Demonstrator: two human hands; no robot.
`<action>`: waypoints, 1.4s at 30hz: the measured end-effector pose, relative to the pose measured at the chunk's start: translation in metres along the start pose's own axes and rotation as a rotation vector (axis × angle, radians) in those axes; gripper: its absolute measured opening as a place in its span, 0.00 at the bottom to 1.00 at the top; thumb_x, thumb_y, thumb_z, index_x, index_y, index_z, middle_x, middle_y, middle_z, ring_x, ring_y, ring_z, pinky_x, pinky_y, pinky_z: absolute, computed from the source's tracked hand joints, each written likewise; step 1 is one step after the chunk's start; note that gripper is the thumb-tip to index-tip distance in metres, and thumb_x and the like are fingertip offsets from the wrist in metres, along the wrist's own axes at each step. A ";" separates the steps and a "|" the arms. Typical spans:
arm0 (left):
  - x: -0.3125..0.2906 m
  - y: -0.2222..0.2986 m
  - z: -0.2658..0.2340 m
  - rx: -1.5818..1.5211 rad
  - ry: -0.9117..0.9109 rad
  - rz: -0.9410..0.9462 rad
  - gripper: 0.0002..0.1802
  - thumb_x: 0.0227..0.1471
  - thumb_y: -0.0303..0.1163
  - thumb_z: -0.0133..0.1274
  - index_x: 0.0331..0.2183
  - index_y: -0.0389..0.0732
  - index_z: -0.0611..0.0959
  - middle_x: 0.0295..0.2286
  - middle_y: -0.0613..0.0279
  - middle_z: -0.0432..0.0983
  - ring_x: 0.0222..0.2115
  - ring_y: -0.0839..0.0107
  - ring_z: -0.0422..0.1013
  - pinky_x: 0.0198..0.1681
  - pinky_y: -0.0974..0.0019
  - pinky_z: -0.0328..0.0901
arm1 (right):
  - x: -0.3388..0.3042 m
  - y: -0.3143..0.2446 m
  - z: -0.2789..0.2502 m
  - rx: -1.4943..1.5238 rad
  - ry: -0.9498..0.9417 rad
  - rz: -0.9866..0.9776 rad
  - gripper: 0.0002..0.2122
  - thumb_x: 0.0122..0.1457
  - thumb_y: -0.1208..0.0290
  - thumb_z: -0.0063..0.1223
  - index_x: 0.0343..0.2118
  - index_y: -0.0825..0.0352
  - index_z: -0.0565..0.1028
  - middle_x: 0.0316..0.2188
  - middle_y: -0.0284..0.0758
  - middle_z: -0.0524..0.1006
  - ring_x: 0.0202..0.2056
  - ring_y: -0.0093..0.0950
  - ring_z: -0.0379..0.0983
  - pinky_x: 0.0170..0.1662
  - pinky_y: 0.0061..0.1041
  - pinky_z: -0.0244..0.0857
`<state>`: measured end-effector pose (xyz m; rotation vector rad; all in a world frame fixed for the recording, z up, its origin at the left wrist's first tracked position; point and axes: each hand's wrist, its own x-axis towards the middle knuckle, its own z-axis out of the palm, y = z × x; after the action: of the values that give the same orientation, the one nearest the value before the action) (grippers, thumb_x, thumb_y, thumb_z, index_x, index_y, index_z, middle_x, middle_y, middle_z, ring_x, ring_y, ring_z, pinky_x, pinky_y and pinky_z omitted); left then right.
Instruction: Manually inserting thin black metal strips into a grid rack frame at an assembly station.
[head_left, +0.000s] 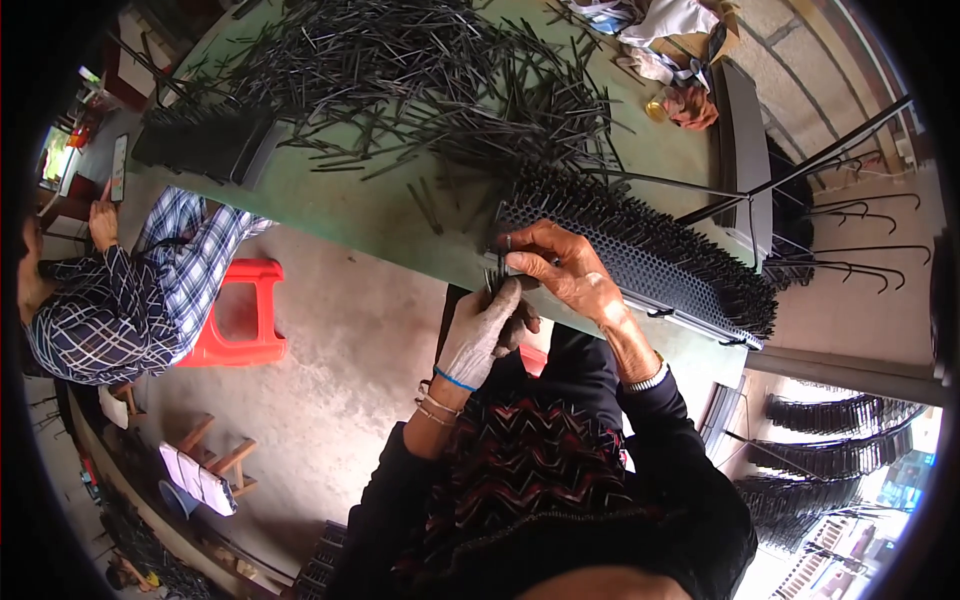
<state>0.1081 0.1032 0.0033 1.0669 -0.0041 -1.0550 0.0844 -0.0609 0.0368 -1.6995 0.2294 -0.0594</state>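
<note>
My left hand (485, 330), in a white work glove with darkened fingertips, is closed round a small bunch of thin black rods (492, 280). They stick up from its fingers. Just above it, my bare right hand (570, 270) has thumb and forefinger pinched together at the tops of these rods. What lies in that pinch is too small to make out. Beside the right hand runs a long black perforated rack (650, 272) with rows of holes. Many black rods (690, 235) stand upright in its far rows, while the holes along its near side show bare.
A large loose heap of black rods (390, 60) covers the far part of the green table (340, 205). A dark box-like block (205, 145) sits at its left. Hooked metal bars (860, 210) jut out at right. A seated person (120, 300) is at left, by a red stool (245, 320).
</note>
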 end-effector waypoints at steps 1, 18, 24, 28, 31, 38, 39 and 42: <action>-0.001 0.000 0.001 0.001 -0.001 -0.003 0.22 0.63 0.46 0.44 0.43 0.34 0.78 0.21 0.63 0.75 0.11 0.86 0.57 0.12 0.80 0.47 | 0.002 0.006 -0.005 0.038 -0.050 0.051 0.12 0.60 0.69 0.57 0.42 0.72 0.76 0.31 0.30 0.76 0.35 0.17 0.70 0.40 0.19 0.65; 0.003 -0.010 -0.009 0.059 -0.146 -0.110 0.25 0.63 0.49 0.42 0.43 0.34 0.77 0.23 0.60 0.77 0.13 0.85 0.61 0.13 0.80 0.51 | -0.006 0.008 -0.021 0.136 -0.100 0.145 0.07 0.61 0.73 0.54 0.35 0.73 0.74 0.26 0.32 0.76 0.29 0.20 0.75 0.33 0.18 0.68; 0.017 -0.019 -0.006 -0.058 0.103 0.033 0.31 0.60 0.58 0.42 0.41 0.37 0.77 0.23 0.60 0.78 0.14 0.81 0.65 0.14 0.79 0.53 | -0.006 -0.020 -0.032 -0.153 0.301 -0.007 0.03 0.60 0.78 0.52 0.35 0.72 0.73 0.25 0.32 0.77 0.29 0.21 0.77 0.36 0.19 0.67; 0.026 -0.022 -0.008 -0.081 0.065 -0.086 0.25 0.60 0.53 0.46 0.38 0.37 0.77 0.19 0.63 0.75 0.10 0.83 0.59 0.11 0.77 0.50 | 0.009 -0.017 -0.030 -0.379 0.513 -0.212 0.04 0.60 0.77 0.52 0.36 0.70 0.73 0.25 0.32 0.81 0.31 0.19 0.78 0.36 0.17 0.67; 0.026 -0.019 0.007 -0.115 0.021 -0.057 0.18 0.61 0.44 0.49 0.40 0.37 0.75 0.21 0.62 0.75 0.12 0.83 0.61 0.13 0.77 0.54 | 0.020 -0.002 -0.031 -0.436 0.522 -0.228 0.04 0.60 0.77 0.53 0.37 0.70 0.72 0.25 0.33 0.81 0.31 0.18 0.79 0.35 0.16 0.66; 0.016 -0.019 0.014 -0.291 0.059 -0.009 0.17 0.63 0.41 0.46 0.41 0.35 0.74 0.23 0.59 0.74 0.16 0.77 0.67 0.19 0.71 0.66 | 0.021 0.004 -0.034 -0.494 0.497 -0.225 0.05 0.59 0.77 0.53 0.37 0.69 0.72 0.25 0.34 0.81 0.30 0.19 0.78 0.32 0.17 0.66; 0.015 -0.018 0.015 -0.291 0.060 -0.008 0.17 0.63 0.41 0.46 0.41 0.35 0.74 0.23 0.59 0.74 0.16 0.77 0.67 0.19 0.71 0.66 | 0.021 0.005 -0.034 -0.483 0.496 -0.222 0.05 0.59 0.77 0.54 0.37 0.69 0.73 0.26 0.34 0.81 0.30 0.19 0.78 0.32 0.17 0.65; 0.012 -0.016 0.015 -0.251 0.045 -0.046 0.17 0.63 0.42 0.46 0.41 0.36 0.76 0.22 0.61 0.73 0.15 0.79 0.65 0.17 0.73 0.64 | 0.026 0.009 -0.036 -0.614 0.436 -0.315 0.04 0.57 0.76 0.57 0.35 0.66 0.77 0.30 0.34 0.78 0.30 0.23 0.76 0.32 0.20 0.67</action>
<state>0.0964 0.0832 -0.0054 0.8663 0.1857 -1.0428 0.1023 -0.1022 0.0308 -2.3113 0.3223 -0.6548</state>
